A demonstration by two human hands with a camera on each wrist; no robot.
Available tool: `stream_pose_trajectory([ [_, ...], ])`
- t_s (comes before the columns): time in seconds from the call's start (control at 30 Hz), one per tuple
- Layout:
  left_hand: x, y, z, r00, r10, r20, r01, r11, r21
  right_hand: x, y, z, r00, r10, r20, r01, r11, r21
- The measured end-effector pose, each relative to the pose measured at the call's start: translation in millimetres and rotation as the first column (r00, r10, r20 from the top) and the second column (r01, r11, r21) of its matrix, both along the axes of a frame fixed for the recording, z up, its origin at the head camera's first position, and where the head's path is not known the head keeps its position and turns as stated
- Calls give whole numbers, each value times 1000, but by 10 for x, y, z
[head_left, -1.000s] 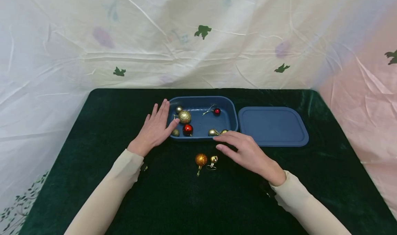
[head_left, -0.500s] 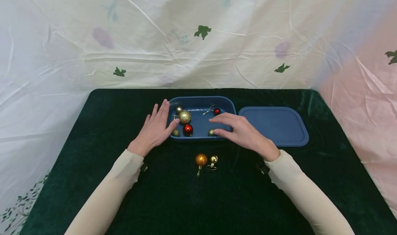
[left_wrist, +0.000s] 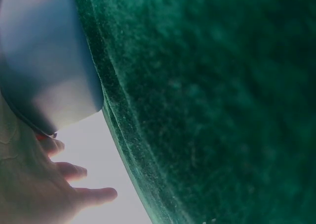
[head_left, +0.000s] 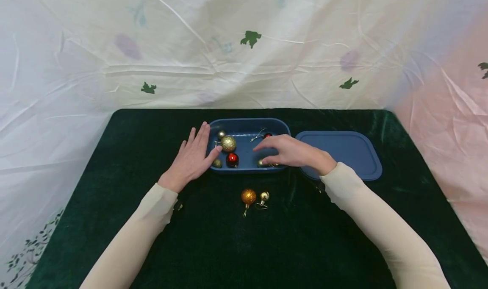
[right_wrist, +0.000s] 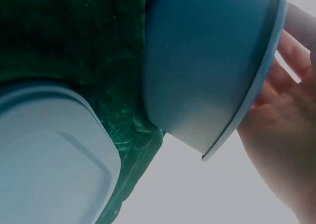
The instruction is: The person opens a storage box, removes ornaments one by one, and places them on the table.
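Note:
My left hand (head_left: pixel 190 155) rests on the left end of a blue plastic box (head_left: pixel 249 170), fingers straight along the rim and thumb over the inside. Beneath that thumb lie a glittery gold bauble (head_left: pixel 228 144), a shiny red bauble (head_left: pixel 232 159) and small gold baubles (head_left: pixel 217 163). My right hand (head_left: pixel 291 150) reaches over the box's right part, thumb and index finger apart. Its thumb tip is right beside a small gold bauble (head_left: pixel 260 163), and the hand partly covers a small dark red bauble (head_left: pixel 268 135). In the right wrist view, the box wall (right_wrist: pixel 212 61) stands beside the hand.
A blue lid (head_left: pixel 343 153) lies right of the box on the dark green cloth (head_left: pixel 244 246). In front of the box are an orange glitter bauble (head_left: pixel 248 196) and a small gold bauble (head_left: pixel 264 195) with a loop. A pale curtain (head_left: pixel 244 77) hangs behind the table.
My right hand has moved forward and left from the box's front right rim to over its inside, its forearm swinging along. The left hand stays at the left rim.

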State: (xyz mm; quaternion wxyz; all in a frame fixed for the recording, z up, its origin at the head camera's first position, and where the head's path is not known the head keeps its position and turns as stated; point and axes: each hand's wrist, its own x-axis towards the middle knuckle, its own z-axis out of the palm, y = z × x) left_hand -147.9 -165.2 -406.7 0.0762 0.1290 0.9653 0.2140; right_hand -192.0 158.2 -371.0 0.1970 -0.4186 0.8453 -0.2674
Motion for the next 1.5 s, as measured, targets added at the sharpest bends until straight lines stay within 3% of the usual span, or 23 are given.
stream_pose_trajectory([
  [0.37, 25, 4, 23, 1000, -1, 1, 1, 1000, -4, -56, -104, -46, 999, 38, 29, -41, 988, 146],
  [0.87, 26, -16, 18, 1000, -2, 6, 2, 1000, -10, -46, -160, -69, 998, 62, -15, -58, 977, 205],
  [1.13, 23, -9, 20, 1000, -1, 12, 1, 1000, -10, -20, -126, -63, 999, 14, -39, -8, 989, 145],
  [1.5, 4, -17, 10, 1000, -2, 4, 2, 1000, -13, 42, -68, 24, 996, -40, -85, 38, 999, -25],
])
